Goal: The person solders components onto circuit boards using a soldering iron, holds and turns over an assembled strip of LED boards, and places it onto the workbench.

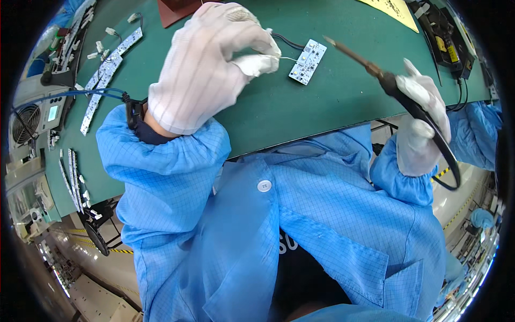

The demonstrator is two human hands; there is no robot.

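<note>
My left hand (209, 67), in a white ribbed glove, is closed in a pinch on a thin pale wire (288, 58). The wire reaches from the fingertips to a small white circuit board (308, 63) lying on the green mat (343, 96). Dark leads (289, 41) also run to this board's upper edge. On the right, my gloved right hand (421, 121) is wrapped round the black handle of a soldering iron (397, 88). The iron's tip points up and left, apart from the board. Part of the wire is hidden in my left fingers.
Several long circuit boards (107, 72) with white connectors lie at the left, and narrow strips (75, 180) sit nearer. A fan-cooled device (32, 121) stands at the far left. A dark iron stand (442, 40) and a yellow sheet (396, 12) are at the far right.
</note>
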